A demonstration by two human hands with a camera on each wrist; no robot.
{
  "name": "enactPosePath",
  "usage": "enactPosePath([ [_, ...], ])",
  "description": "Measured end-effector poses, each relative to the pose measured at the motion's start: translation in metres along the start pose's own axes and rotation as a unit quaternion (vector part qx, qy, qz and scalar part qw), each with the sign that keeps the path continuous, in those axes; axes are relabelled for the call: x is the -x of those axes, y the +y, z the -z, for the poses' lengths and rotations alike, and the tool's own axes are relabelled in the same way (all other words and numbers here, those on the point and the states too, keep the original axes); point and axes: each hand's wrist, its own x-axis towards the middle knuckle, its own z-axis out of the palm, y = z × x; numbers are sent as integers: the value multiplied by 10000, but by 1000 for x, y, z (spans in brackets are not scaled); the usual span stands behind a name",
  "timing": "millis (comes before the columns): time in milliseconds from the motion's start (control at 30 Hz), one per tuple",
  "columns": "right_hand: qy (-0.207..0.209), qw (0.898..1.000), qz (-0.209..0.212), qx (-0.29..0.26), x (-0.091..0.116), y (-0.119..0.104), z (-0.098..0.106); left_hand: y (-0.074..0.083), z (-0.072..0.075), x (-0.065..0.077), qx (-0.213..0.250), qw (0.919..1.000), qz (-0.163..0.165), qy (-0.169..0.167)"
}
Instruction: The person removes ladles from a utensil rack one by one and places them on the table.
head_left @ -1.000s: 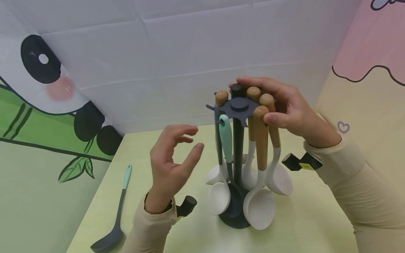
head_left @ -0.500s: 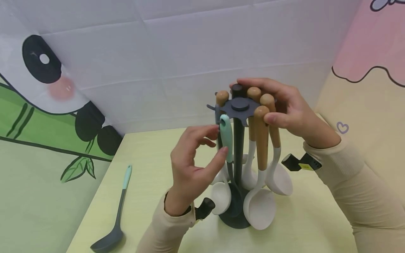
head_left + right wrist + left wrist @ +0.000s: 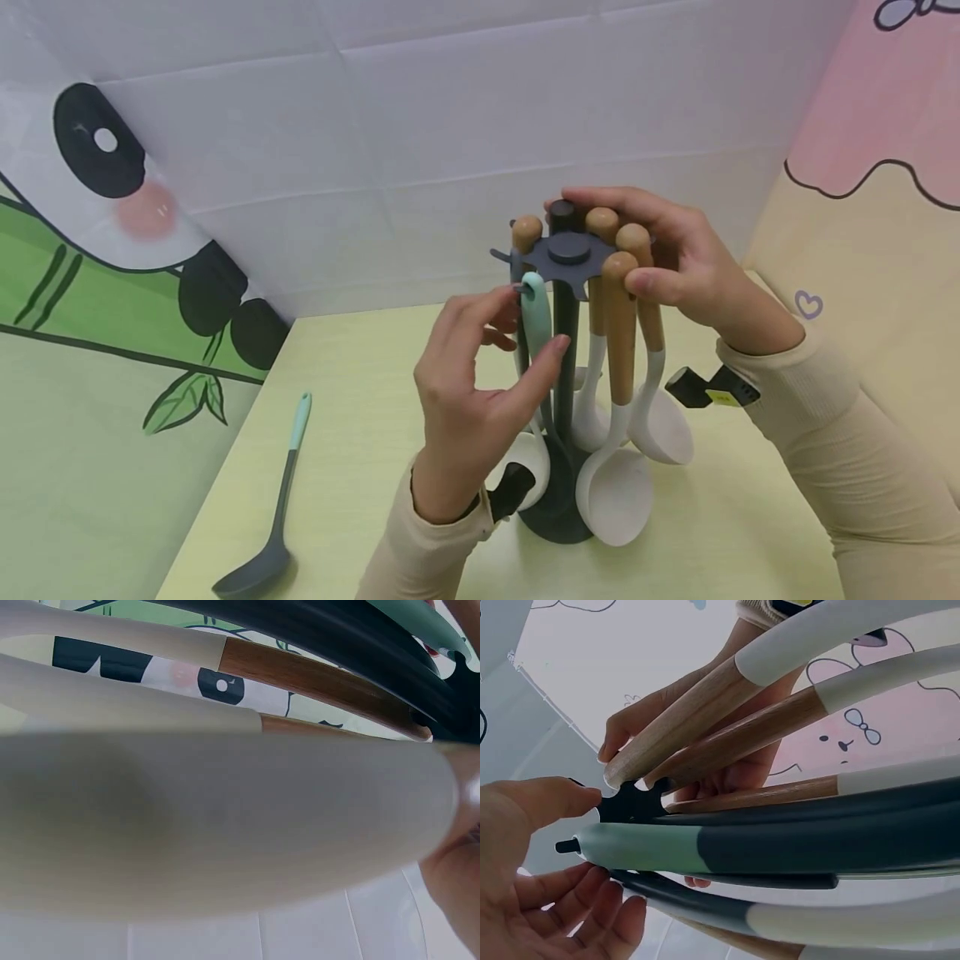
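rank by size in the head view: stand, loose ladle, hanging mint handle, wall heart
Largest to smallest:
1. Stand
2. Loose ladle
3. Hanging mint handle, partly hidden by the left hand
4. Wall heart

Mint-handled utensil (image 3: 536, 315) — near-upright on dark rack (image 3: 567, 248)

Mint-green handle (image 3: 536, 315) — dark-grey rack (image 3: 568, 248), brown handles (image 3: 619, 342), white ladles (image 3: 618, 500) — pale-yellow tabletop (image 3: 360, 400)
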Motion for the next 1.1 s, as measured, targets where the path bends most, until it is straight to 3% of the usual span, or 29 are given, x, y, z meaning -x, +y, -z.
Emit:
enactPosePath([
  [233, -15, 9999, 99, 17, -1, 1, 0, 7, -5, -5, -423, 9990, 171, 37],
  [600, 39, 9999, 91, 71, -1, 1, -1, 7, -6, -8, -457, 9985, 294, -59],
  [1100, -47, 10000, 16, -69, -2, 11, 19, 1, -19, -21, -497, 9984, 270, -29],
])
